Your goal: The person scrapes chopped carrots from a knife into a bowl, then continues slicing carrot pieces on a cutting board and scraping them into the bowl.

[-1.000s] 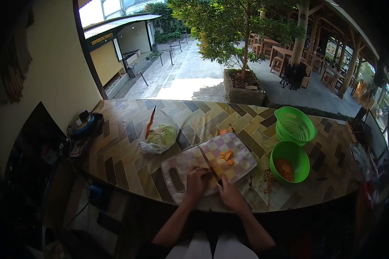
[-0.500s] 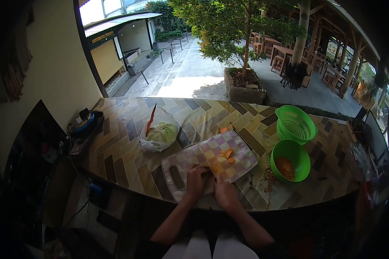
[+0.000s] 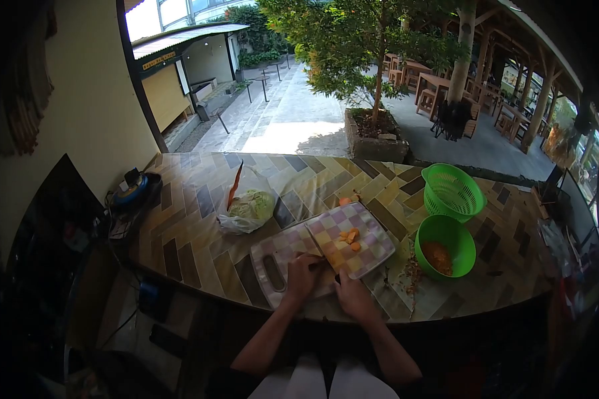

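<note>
A chequered pink and yellow chopping board (image 3: 373, 233) with a handle slot lies in front of me. My right hand (image 3: 356, 297) is closed round the dark handle of a knife (image 3: 338, 277), whose blade points away over the board. Beside it, my left hand (image 3: 302, 276) has its fingers bent and pressed together at the board; what they hold is too small and dark to name. Several cut orange pieces (image 3: 349, 237), like carrot, lie on the board beyond the blade.
A plastic bag with cabbage (image 3: 251, 206) and a red, pointed strip (image 3: 235, 184) sit left of the board. To the right stand a green bowl (image 3: 469, 243) with orange contents and a green colander (image 3: 454, 193). Peel scraps (image 3: 412, 276) lie on the tabletop (image 3: 199, 246).
My right hand has shifted slightly to the right, with more of the knife handle showing. The left hand stays nearly in place. The whole view has shifted slightly.
</note>
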Tool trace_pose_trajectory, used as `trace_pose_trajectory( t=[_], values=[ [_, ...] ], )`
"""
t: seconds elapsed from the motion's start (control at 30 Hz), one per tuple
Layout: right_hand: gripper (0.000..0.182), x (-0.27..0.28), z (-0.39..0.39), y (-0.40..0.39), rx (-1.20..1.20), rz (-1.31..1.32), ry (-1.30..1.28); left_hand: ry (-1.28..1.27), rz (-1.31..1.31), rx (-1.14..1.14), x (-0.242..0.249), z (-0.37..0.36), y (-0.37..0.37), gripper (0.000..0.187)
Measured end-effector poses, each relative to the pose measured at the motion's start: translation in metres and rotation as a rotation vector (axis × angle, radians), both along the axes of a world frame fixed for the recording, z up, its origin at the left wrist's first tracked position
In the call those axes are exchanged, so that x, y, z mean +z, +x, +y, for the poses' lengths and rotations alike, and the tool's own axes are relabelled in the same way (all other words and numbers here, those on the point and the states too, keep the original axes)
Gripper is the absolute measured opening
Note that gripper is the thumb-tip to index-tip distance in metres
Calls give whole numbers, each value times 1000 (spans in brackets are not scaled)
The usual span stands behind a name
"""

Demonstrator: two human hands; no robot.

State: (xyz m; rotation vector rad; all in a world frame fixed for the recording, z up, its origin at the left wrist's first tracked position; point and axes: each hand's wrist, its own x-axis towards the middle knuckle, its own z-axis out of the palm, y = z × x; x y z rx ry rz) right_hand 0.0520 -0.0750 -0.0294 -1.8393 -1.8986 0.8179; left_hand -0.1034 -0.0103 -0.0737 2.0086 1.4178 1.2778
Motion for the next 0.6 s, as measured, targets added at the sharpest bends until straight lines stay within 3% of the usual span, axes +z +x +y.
trace_pose_trajectory(
  t=[0.2, 0.3, 0.4, 0.6],
  values=[
    [29, -6, 11, 3, 19, 11, -33, -6, -7, -4, 0, -1, 0, 16],
    [30, -22, 19, 2, 83, -60, 110, -19, 6, -22, 2, -1, 0, 16],
    [30, -14, 12, -11, 4, -131, 86, 0, 21, -8, 1, 0, -2, 15],
    [32, -18, 8, 1, 24, 5, 77, -42, 35, 35, 7, -3, -1, 16]
  ],
)
